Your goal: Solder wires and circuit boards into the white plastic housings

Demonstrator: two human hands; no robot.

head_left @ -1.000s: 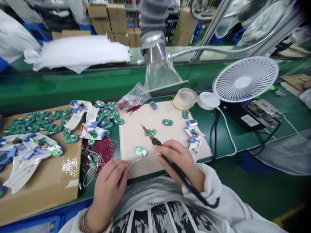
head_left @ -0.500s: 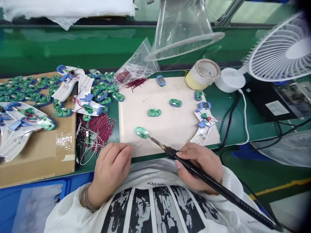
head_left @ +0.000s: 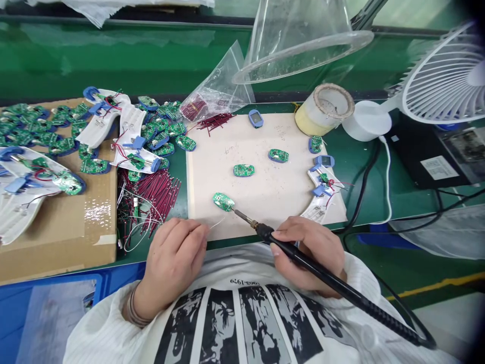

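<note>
A right hand (head_left: 306,247) grips a soldering iron (head_left: 352,293) pen-style, fingers closed around its black handle, the metal tip touching the edge of a green circuit board (head_left: 223,201). A left hand (head_left: 172,263), curled narrow, holds a thin wire (head_left: 216,224) whose end lies just beside the same board. A striped sleeve (head_left: 91,333) covers the left forearm, with thin bands (head_left: 132,308) at the wrist, above a printed shirt (head_left: 227,323).

The board lies flat near the front edge of a cream mat (head_left: 273,202), which also bears two more boards (head_left: 243,170) (head_left: 278,155), a blue-edged board (head_left: 315,144), a small blue-cased part (head_left: 256,118) and a scatter of red pins (head_left: 214,122). A white strip (head_left: 326,202) with blue clips sits at the mat's right corner.

To the left, a tangle of red pins and wires (head_left: 155,194) lies beside a cardboard sheet (head_left: 64,237) heaped with boards (head_left: 38,121) and white strips (head_left: 129,131). Beyond the mat stand a tape roll (head_left: 324,108), a plastic bag (head_left: 220,83), a clear fume hood (head_left: 299,45) and a white fan (head_left: 443,86).
</note>
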